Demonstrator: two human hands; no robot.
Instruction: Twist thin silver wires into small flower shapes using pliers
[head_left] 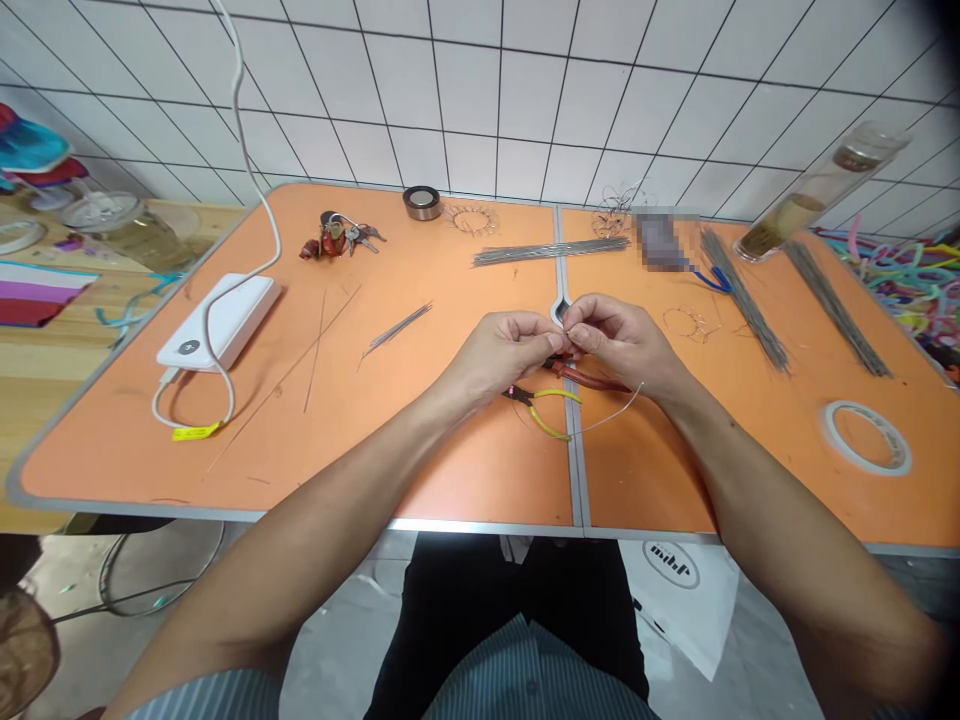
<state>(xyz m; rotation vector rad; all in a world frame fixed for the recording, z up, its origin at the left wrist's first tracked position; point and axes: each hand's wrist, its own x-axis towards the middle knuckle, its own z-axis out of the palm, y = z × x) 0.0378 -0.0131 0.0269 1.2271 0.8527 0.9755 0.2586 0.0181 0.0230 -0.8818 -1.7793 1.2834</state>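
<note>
My left hand (510, 350) and my right hand (622, 345) meet fingertip to fingertip just above the orange table, both pinched closed. A thin metal wire (611, 418) curves in a loop below them, and its ends run up towards the fingers. The exact spot where the fingertips grip it is too small to make out. Beneath the hands lie yellow-handled pliers (551, 432) and red-handled pliers (592, 379), their heads partly hidden by the fingers. A small grey-white loop-shaped piece (557, 308) shows just behind the fingertips.
Bundles of straight wire (551, 250) lie at the back and right. A white power bank (219, 322) with a cable, keys (364, 237), black tape (422, 203), a white tape roll (868, 438) and a tilted clear jar (821, 190) stand around. Bent wire rings (686, 322) lie right.
</note>
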